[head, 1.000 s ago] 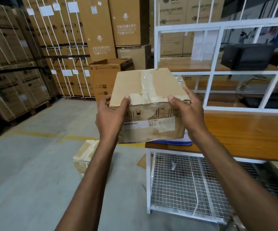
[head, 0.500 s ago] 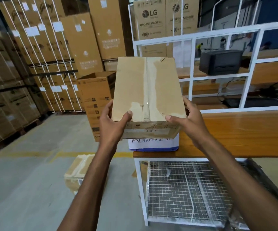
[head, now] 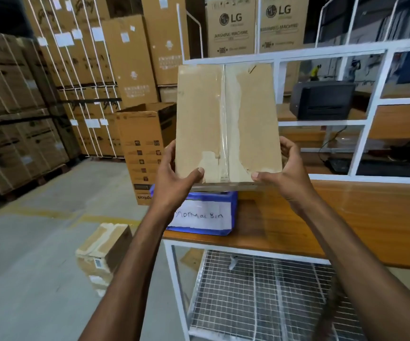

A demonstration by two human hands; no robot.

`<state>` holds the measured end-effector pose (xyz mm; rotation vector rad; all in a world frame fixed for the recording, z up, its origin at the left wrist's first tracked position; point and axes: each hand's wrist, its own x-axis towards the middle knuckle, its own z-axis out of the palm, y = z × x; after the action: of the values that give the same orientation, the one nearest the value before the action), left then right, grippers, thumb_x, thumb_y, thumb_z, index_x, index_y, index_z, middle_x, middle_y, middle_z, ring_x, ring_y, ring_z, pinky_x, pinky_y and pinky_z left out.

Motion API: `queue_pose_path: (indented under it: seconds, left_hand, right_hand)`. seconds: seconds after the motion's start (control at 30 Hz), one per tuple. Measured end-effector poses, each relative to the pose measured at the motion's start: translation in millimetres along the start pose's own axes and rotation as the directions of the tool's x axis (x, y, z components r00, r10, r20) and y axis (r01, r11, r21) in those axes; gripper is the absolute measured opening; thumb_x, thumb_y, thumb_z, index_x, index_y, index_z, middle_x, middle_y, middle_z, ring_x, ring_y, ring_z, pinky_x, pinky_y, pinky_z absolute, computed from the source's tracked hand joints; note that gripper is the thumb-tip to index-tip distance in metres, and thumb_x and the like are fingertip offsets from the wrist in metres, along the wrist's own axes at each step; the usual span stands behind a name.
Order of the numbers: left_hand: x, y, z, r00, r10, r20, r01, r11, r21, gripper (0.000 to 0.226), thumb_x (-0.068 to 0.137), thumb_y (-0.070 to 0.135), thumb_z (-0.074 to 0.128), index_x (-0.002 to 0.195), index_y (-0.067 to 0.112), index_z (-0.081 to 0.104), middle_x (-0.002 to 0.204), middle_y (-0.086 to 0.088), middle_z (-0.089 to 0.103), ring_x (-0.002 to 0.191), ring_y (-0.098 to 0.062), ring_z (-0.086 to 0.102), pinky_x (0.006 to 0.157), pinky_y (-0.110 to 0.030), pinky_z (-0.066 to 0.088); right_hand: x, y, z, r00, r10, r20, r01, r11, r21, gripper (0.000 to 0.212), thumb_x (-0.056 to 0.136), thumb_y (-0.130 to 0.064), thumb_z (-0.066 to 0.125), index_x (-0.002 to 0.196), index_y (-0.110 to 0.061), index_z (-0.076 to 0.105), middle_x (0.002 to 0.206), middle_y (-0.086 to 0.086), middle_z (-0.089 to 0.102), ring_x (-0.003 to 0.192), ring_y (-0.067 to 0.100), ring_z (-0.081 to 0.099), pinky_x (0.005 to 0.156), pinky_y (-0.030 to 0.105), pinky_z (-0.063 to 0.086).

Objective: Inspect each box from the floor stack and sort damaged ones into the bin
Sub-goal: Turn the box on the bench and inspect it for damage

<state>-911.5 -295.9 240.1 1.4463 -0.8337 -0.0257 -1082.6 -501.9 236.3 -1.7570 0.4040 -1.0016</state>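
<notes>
I hold a taped cardboard box [head: 226,119] up in front of me, its taped face tipped toward the camera. A small tear shows near its top right corner. My left hand [head: 174,178] grips its lower left edge, thumb on the face. My right hand [head: 282,173] grips the lower right edge the same way. Below the box a blue bin [head: 206,217] with a handwritten white label sits on the wooden tabletop [head: 346,217]. A stack of small cardboard boxes [head: 103,252] stands on the floor at lower left.
A white metal frame with a wire-mesh shelf [head: 260,296] carries the tabletop. A black printer [head: 322,99] sits on a shelf behind. An open tall carton [head: 147,148] stands beside the bin. Large strapped cartons [head: 81,70] fill the back and left on a concrete floor.
The box has tilted up so its taped top faces me; the labelled side has dropped out of sight. My view moved back and the blue bin's label came into sight.
</notes>
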Motion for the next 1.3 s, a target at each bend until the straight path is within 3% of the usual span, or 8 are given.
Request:
queue_pose_path:
  seconds: [0.1,0.23,0.37,0.53,0.63,0.9,1.17,1.3]
  left_hand:
    - [0.2,-7.5,42.7,0.999,-0.009,0.030,0.008,0.999,0.033,0.088,0.083,0.013,0.087,0.144,0.054,0.038,0.148,0.009,0.052,0.134,-0.016,0.056,0.102,-0.042,0.059]
    - [8.0,-18.3,93.2,0.995,-0.007,0.104,-0.002,0.996,0.089,0.090,0.082,0.007,0.087,0.150,0.032,0.033,0.144,0.013,0.048,0.130,-0.009,0.053,0.096,-0.025,0.059]
    - [23.2,-43.3,132.4,0.978,-0.030,0.205,0.005,0.993,0.121,0.086,0.083,0.006,0.086,0.146,0.028,0.030,0.134,0.029,0.045,0.126,0.008,0.051,0.104,-0.031,0.055]
    - [37.5,-94.7,171.7,0.956,-0.087,0.281,0.053,0.990,0.127,0.091,0.084,0.007,0.086,0.150,0.021,0.026,0.146,0.006,0.046,0.135,-0.016,0.050,0.109,-0.045,0.053]
    - [41.6,-124.1,191.2,0.945,-0.126,0.303,0.081,0.984,0.157,0.094,0.081,0.003,0.086,0.150,0.018,0.023,0.148,-0.003,0.044,0.134,-0.024,0.051,0.107,-0.041,0.052]
    - [46.0,-172.7,219.1,0.908,-0.211,0.363,0.101,0.949,0.299,0.141,0.067,0.006,0.096,0.167,0.023,-0.002,0.156,-0.002,0.018,0.133,-0.004,0.024,0.116,-0.027,0.026]
    - [45.8,-193.3,240.2,0.919,-0.300,0.255,0.222,0.929,0.295,0.094,0.079,0.021,0.092,0.144,0.015,0.025,0.140,0.002,0.031,0.129,-0.013,0.039,0.113,-0.034,0.042]
    - [48.3,-190.8,251.4,0.930,-0.304,0.206,0.254,0.938,0.238,0.080,0.085,0.024,0.087,0.137,0.017,0.027,0.137,0.004,0.042,0.128,-0.017,0.049,0.104,-0.034,0.048]
  right_hand:
    - [13.4,10.1,-41.3,1.000,-0.006,0.024,0.009,0.991,-0.137,0.118,0.067,-0.008,0.096,0.160,-0.035,0.027,0.140,-0.013,0.043,0.129,0.010,0.045,0.101,0.034,0.049]
    - [25.3,31.1,-84.6,1.000,0.019,0.012,-0.016,0.976,-0.216,0.114,0.065,0.002,0.095,0.153,-0.036,0.033,0.117,-0.028,0.039,0.108,-0.002,0.048,0.091,0.012,0.045]
    - [35.7,66.6,-113.4,0.995,0.081,-0.056,-0.093,0.959,-0.267,0.125,0.060,-0.001,0.097,0.160,-0.029,0.027,0.128,-0.008,0.035,0.123,0.013,0.039,0.110,0.031,0.042]
    - [43.7,109.5,-130.5,0.990,0.123,-0.061,-0.136,0.943,-0.302,0.127,0.059,-0.001,0.097,0.160,-0.031,0.026,0.142,-0.003,0.036,0.132,0.016,0.037,0.112,0.037,0.041]
    - [45.6,136.5,-133.8,0.989,0.139,-0.052,-0.148,0.935,-0.322,0.118,0.058,-0.002,0.097,0.153,-0.027,0.032,0.142,-0.001,0.044,0.127,0.015,0.046,0.103,0.033,0.050]
    - [44.2,195.7,-126.8,0.962,0.247,-0.116,-0.273,0.880,-0.388,0.129,0.064,-0.014,0.099,0.161,-0.030,0.016,0.156,-0.007,0.030,0.139,0.009,0.033,0.115,0.035,0.033]
    - [40.3,232.2,-134.6,0.936,0.344,-0.073,-0.334,0.806,-0.489,0.136,0.065,-0.017,0.099,0.160,-0.038,0.005,0.159,-0.010,0.022,0.146,0.017,0.031,0.123,0.054,0.035]
    - [39.0,245.8,-144.7,0.937,0.344,-0.057,-0.319,0.781,-0.538,0.143,0.060,-0.027,0.103,0.158,-0.042,0.000,0.157,-0.010,0.020,0.145,0.019,0.031,0.120,0.050,0.038]
